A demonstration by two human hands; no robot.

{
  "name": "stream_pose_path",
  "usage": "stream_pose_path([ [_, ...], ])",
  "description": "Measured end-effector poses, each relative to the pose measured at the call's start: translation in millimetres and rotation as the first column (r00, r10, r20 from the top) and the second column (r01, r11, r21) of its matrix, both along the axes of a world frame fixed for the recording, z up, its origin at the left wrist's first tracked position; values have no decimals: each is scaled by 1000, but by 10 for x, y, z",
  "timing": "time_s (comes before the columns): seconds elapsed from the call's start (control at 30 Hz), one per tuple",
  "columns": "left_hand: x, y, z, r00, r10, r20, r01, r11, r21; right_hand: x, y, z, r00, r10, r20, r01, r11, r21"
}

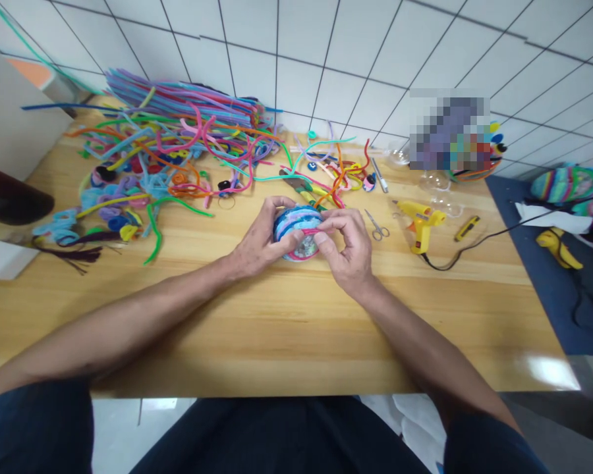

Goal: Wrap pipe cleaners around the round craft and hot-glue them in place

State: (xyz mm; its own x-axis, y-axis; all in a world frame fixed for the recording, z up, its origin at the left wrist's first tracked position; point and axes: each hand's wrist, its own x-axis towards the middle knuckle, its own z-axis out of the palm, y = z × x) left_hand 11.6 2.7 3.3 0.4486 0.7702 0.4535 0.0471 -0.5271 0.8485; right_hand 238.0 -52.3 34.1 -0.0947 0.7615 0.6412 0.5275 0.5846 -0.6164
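A round ball (296, 218) wrapped in blue, light blue and pink pipe cleaners sits between my hands above the wooden table. Its near side shows a bare, see-through patch edged by a pink pipe cleaner (310, 232). My left hand (259, 240) closes around the ball's left side, thumb on the front. With thumb and forefinger, my right hand (348, 247) pinches the pink pipe cleaner against the ball's right side. Just behind the ball lie pliers (304, 189) with green and yellow handles, and small scissors (377, 226) rest to the right of my right hand.
Loose pipe cleaners (188, 138) and a thick bundle (182, 99) cover the back left. A yellow glue gun (421, 220) with a black cord and a yellow cutter (467, 228) lie to the right. Clear plastic half-balls (447, 203) stand near the tiled wall (306, 59).
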Motion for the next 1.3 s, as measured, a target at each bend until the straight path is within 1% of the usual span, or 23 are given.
stream_pose_path([
  [0.2,-3,-15,-2,1000,-10,-10,10,1000,20,-22,18,-11,999,-32,-3,32,999,-12],
  [0.43,4,-58,-1,1000,-7,-10,8,997,72,-33,27,3,1000,-16,-22,15,999,-37],
  [0.53,5,-69,-11,1000,-11,0,11,997,80,-31,30,12,1000,-31,-4,31,997,-65],
  [0.63,10,-77,-14,1000,-18,22,16,997,72,-33,32,16,1000,-30,-5,29,998,-56],
  [0.73,22,-86,-7,1000,2,31,-4,999,51,-42,26,24,1000,-10,-15,10,999,-37],
  [0.83,35,-92,3,999,22,37,-23,1000,17,-51,12,38,1000,0,-9,0,999,-55],
  [0.93,39,-89,2,998,8,67,-7,1000,-14,-54,-1,49,999,37,-32,-39,997,-67],
  [1.17,14,-80,-38,997,11,77,-10,1000,-12,-39,-5,30,997,45,-58,-51,993,-102],
  [1.3,9,-94,-49,997,16,80,-16,1000,1,-42,-5,12,995,49,-82,-61,987,-148],
])
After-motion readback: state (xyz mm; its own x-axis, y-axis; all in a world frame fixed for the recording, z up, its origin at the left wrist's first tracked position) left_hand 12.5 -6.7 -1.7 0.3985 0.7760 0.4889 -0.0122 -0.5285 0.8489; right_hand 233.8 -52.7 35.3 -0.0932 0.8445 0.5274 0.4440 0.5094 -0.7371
